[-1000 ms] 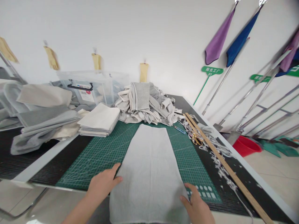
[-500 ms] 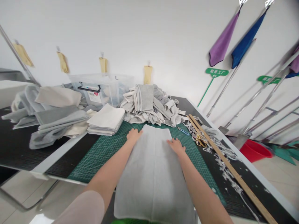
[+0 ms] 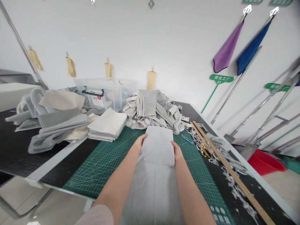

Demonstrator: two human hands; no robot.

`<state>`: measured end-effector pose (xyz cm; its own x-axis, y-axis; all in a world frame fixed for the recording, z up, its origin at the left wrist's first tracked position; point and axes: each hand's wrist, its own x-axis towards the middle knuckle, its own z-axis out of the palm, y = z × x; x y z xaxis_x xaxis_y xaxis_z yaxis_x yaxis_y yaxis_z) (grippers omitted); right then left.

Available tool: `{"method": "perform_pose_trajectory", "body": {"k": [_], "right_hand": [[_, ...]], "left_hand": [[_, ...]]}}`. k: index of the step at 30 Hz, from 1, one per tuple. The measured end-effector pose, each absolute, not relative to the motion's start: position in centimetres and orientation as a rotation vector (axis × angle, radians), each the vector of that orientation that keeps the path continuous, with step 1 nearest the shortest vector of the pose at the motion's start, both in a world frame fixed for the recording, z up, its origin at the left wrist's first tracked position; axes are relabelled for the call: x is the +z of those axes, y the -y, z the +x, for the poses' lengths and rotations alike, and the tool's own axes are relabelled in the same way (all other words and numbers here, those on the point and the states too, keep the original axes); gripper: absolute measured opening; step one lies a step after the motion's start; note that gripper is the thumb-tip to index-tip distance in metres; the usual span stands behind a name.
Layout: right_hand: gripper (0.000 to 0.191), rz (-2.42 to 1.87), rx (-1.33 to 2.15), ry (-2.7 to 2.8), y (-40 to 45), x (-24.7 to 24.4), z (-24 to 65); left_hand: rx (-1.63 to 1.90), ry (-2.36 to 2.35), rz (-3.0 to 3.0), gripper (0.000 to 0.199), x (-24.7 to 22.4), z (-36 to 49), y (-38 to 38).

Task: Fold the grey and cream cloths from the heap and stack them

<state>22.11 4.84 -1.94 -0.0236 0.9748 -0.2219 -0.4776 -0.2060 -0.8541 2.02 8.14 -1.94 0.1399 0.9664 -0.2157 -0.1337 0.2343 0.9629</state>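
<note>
A long light grey cloth (image 3: 156,184) runs over the green cutting mat (image 3: 103,165) and past the table's front edge. Its far part is folded over, making a double layer with a crosswise edge near the middle. My left hand (image 3: 140,142) grips the left side of the folded part, fingers closed round its edge. On the right side my right hand (image 3: 177,150) pinches the opposite edge. A neat stack of pale cloths (image 3: 107,123) lies left of my left hand. Behind the folded part rises a heap of grey cloths (image 3: 161,109).
Loose cloths (image 3: 61,122) lie at the left before a clear plastic bin (image 3: 103,93). To the right are a blue cutter (image 3: 187,139), gold-handled scissors (image 3: 206,151), a long wooden ruler (image 3: 234,173) and white scraps. A red bucket (image 3: 266,162) stands beyond the table.
The far end of the grey cloth has been folded toward me. Both hands, flat on its edges before, now grip its sides. The view has shifted slightly.
</note>
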Motion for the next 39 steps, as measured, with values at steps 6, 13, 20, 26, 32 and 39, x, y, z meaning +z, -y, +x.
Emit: {"method": "perform_pose_trajectory", "body": {"k": [6, 13, 20, 26, 32, 39], "right_hand": [[0.014, -0.929, 1.560, 0.662, -4.6, -2.1, 22.7], [0.024, -0.873, 1.441, 0.717, -4.1, -1.1, 24.5], [0.033, -0.914, 1.304, 0.806, -3.7, 0.3, 25.9], [0.024, -1.033, 1.140, 0.819, -4.2, 0.2, 27.0], [0.015, -1.273, 0.936, 0.789, -4.8, -1.6, 28.5], [0.015, -1.357, 0.857, 0.857, -4.9, -1.7, 28.5]], "left_hand": [[1.138, -0.693, 0.433, 0.019, -2.5, 0.5, -7.2], [1.263, -0.672, 0.491, 0.028, -1.9, -1.0, -7.7], [1.329, -0.805, 0.737, 0.027, -0.5, -2.1, -8.0], [1.332, -0.882, 0.901, 0.027, 0.1, -3.3, -8.0], [1.247, -1.312, 1.279, 0.020, -0.4, -4.8, -8.7], [1.296, -1.402, 1.340, 0.018, -1.0, -4.8, -9.0]]}}
